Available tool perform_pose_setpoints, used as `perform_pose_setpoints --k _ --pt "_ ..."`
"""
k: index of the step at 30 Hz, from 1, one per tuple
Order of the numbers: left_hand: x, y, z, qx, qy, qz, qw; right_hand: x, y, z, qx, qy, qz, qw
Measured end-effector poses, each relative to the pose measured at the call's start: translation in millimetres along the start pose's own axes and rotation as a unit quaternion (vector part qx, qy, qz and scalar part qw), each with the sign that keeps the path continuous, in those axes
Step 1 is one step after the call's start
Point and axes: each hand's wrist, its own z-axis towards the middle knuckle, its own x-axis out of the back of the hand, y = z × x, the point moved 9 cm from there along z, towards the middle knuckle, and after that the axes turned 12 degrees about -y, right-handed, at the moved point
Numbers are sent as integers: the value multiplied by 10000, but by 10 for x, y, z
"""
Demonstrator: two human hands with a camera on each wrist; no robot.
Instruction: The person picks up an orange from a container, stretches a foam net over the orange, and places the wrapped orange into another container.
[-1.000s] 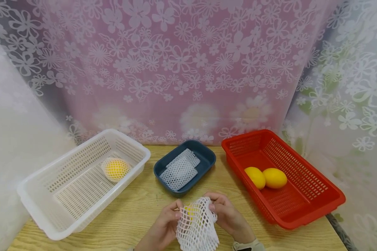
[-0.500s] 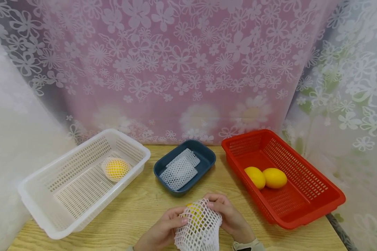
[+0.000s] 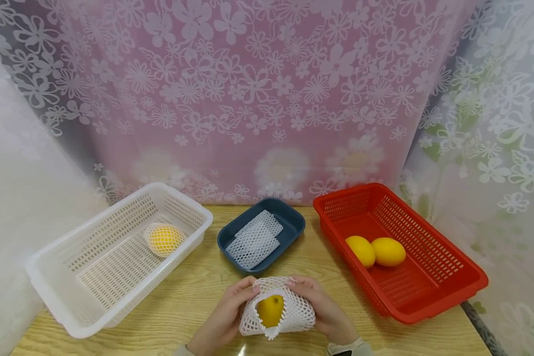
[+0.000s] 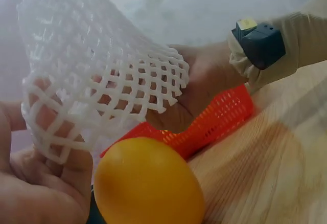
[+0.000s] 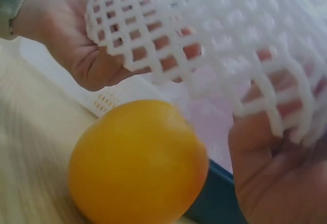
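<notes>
Near the table's front edge, both hands hold a white foam fruit net (image 3: 295, 316) by its sides. My left hand (image 3: 227, 309) grips its left side and my right hand (image 3: 327, 309) its right, thumbs on the mesh. In the head view, a yellow fruit (image 3: 270, 311) shows through the net's open mouth, its stem spot upward. Both wrist views show the fruit (image 4: 148, 183) bare and low, with the mesh (image 5: 168, 35) stretched above it. Fingers of the left hand (image 4: 46, 183) and right hand (image 5: 286, 168) show through the mesh holes.
A white basket (image 3: 138, 291) on the left holds one netted yellow fruit (image 3: 164, 240). At the back middle, a dark blue tray (image 3: 291, 220) holds flat foam nets (image 3: 255, 240). A red basket (image 3: 427, 296) on the right contains two bare yellow fruits (image 3: 389, 251).
The net has tipped so its open mouth faces my body and the fruit shows in it; before, mesh covered the fruit and hung toward me. The hands have shifted only slightly.
</notes>
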Motion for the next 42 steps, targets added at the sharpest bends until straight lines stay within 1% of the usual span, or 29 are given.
perform_pose_setpoints --k 3,6,8,10,12,13,15,18,22,25,28,32,36,39,42 --pt "104 -35 -8 239 436 245 9985 130 92 -16 -222 619 78 9978" --pt "178 -56 -3 352 690 495 9958 255 178 -31 -357 1181 15 9924" --pt "225 -62 4 369 855 642 9936 351 236 -56 -405 1666 15 9852" --pt "277 -68 8 367 1023 781 9910 435 298 -96 -461 2159 72 9753" --pt "324 -79 9 368 1173 865 9886 496 345 -132 -465 2535 137 9661" --pt "347 -87 9 372 1243 895 9875 515 365 -140 -458 2636 161 9634" --pt "387 -106 11 383 1340 944 9857 537 392 -138 -444 2689 164 9620" --pt "432 -136 24 382 1399 949 9849 571 414 -120 -409 2669 201 9626" --pt "485 -191 48 379 1361 917 9857 624 441 -89 -414 2655 189 9630" --pt "534 -245 58 414 1353 925 9856 665 464 -79 -382 2720 46 9615" --pt "592 -289 54 457 1435 1064 9829 694 500 -75 -326 2784 -79 9599" --pt "647 -325 39 482 1549 1342 9776 719 541 -74 -232 2887 -223 9569" --pt "659 -326 41 371 1523 1742 9722 731 556 -82 -165 2979 -317 9539" --pt "660 -318 49 253 1422 2089 9672 724 549 -68 -149 3001 -452 9527" --pt "652 -291 48 17 1374 2475 9591 715 528 -53 -127 3114 -681 9478"
